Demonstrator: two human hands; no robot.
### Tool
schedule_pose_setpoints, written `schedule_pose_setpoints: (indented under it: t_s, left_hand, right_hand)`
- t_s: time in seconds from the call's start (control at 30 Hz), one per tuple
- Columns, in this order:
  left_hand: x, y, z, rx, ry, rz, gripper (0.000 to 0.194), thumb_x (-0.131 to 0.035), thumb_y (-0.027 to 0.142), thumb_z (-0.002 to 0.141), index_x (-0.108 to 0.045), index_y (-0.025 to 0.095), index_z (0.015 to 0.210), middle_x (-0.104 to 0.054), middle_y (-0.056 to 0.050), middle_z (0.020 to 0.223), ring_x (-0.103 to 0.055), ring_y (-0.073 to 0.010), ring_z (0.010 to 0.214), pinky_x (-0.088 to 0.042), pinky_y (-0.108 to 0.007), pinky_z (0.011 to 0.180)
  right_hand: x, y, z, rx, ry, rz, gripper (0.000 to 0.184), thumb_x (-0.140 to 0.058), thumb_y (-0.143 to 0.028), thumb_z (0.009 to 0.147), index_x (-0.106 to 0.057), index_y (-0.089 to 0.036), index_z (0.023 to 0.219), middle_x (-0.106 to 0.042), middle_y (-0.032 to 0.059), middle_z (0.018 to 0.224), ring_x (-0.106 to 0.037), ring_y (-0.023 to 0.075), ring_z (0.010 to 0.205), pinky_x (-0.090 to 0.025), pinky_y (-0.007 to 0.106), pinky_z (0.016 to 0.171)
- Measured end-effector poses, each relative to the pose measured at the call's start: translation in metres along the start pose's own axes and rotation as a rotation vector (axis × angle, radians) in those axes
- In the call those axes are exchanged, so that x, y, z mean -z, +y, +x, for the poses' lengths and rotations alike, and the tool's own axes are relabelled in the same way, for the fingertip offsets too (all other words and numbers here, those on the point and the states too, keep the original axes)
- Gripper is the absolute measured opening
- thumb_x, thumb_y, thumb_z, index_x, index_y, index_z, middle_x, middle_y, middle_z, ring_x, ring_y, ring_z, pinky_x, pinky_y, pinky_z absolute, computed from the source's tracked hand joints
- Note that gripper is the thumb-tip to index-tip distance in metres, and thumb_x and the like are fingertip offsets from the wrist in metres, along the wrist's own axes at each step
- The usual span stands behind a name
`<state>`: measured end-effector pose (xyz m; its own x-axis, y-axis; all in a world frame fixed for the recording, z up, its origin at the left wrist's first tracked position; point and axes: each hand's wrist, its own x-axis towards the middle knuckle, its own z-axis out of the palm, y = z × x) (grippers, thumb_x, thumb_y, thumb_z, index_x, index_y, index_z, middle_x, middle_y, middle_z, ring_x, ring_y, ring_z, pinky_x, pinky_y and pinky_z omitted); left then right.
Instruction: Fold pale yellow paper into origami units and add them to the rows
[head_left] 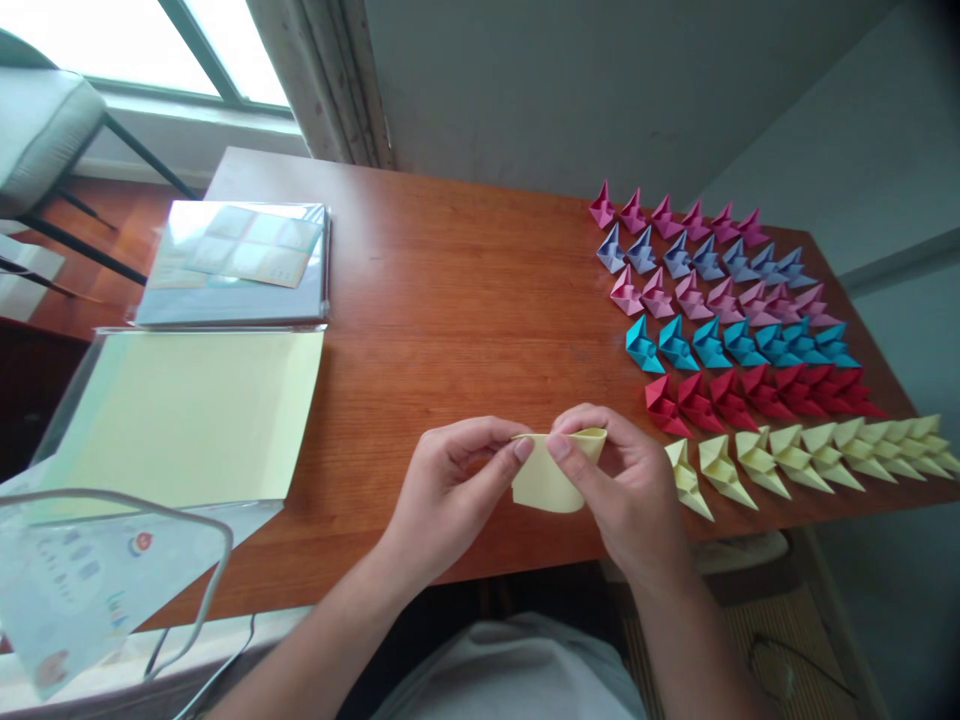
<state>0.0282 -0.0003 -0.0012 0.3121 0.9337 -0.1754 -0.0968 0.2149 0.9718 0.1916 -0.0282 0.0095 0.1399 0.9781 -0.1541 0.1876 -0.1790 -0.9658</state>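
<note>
A pale yellow sheet of origami paper [551, 480] is bent over on itself between my two hands, just above the table's near edge. My left hand [457, 485] pinches its upper left corner between thumb and forefinger. On the other side, my right hand [615, 470] grips the top edge, its thumb on the near face and its fingers behind, where a rounded loop of paper shows at the upper right. Closest to my right hand is a row of folded yellow paper pieces [795, 460], each with pointed tips.
Rows of folded paper in red [731, 400], turquoise [712, 345], pink [690, 298], lavender [677, 258] and magenta [664, 217] line the table's right side. At left lie a stack of yellow sheets [180, 410], a wrapped paper pack [232, 300] and a grey cable [221, 560].
</note>
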Motion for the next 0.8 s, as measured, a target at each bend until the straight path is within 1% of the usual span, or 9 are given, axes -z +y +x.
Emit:
schedule_pose_setpoints:
  t_s: [0.17,0.37,0.53,0.67,0.8]
  left_hand:
    - [0.0006,-0.0003,0.0001,0.001,0.002,0.002,0.019,-0.071,0.032,0.088,-0.076,0.016,0.082,-0.074,-0.005,0.076,-0.065,-0.0154,0.069,-0.052,-0.023,0.061]
    - [-0.0002,0.0012,0.0,0.029,0.005,-0.019,0.02,-0.072,0.033,0.088,-0.075,0.015,0.08,-0.073,-0.004,0.074,-0.064,-0.0136,0.067,-0.051,-0.021,0.06]
    - [0.0003,0.0008,0.0008,0.04,0.047,-0.049,0.019,-0.075,0.033,0.085,-0.076,0.016,0.079,-0.075,-0.004,0.074,-0.066,-0.0143,0.067,-0.054,-0.021,0.06]
    - [0.0013,0.0005,-0.0001,-0.003,0.058,-0.017,0.017,-0.075,0.031,0.085,-0.076,0.017,0.077,-0.075,-0.003,0.073,-0.067,-0.0146,0.066,-0.053,-0.022,0.059]
    - [0.003,-0.002,-0.0017,-0.092,0.122,0.069,0.011,-0.074,0.027,0.087,-0.077,0.02,0.079,-0.076,-0.001,0.076,-0.068,-0.0135,0.069,-0.053,-0.021,0.062]
  right_hand:
    - [0.0002,-0.0006,0.0,0.001,-0.004,0.0,0.017,-0.07,-0.038,0.09,-0.065,-0.023,0.085,-0.063,-0.0007,0.077,-0.058,0.0144,0.068,-0.047,0.024,0.059]
    - [-0.001,-0.0012,-0.0004,0.043,0.002,-0.031,0.015,-0.069,-0.036,0.091,-0.065,-0.022,0.085,-0.064,-0.0003,0.082,-0.058,0.0143,0.073,-0.047,0.024,0.063]
    - [-0.0019,-0.0026,0.0,0.065,-0.002,-0.046,0.015,-0.068,-0.035,0.091,-0.065,-0.022,0.084,-0.064,0.0005,0.083,-0.059,0.0154,0.074,-0.048,0.026,0.065]
    - [-0.0029,-0.0027,0.0002,0.051,-0.003,-0.032,0.016,-0.069,-0.037,0.09,-0.065,-0.022,0.084,-0.065,0.0007,0.082,-0.06,0.0156,0.074,-0.049,0.026,0.064]
    - [-0.0031,0.0005,0.0001,0.02,0.001,0.065,0.018,-0.07,-0.04,0.089,-0.067,-0.022,0.093,-0.069,0.0026,0.088,-0.065,0.0169,0.077,-0.054,0.026,0.065]
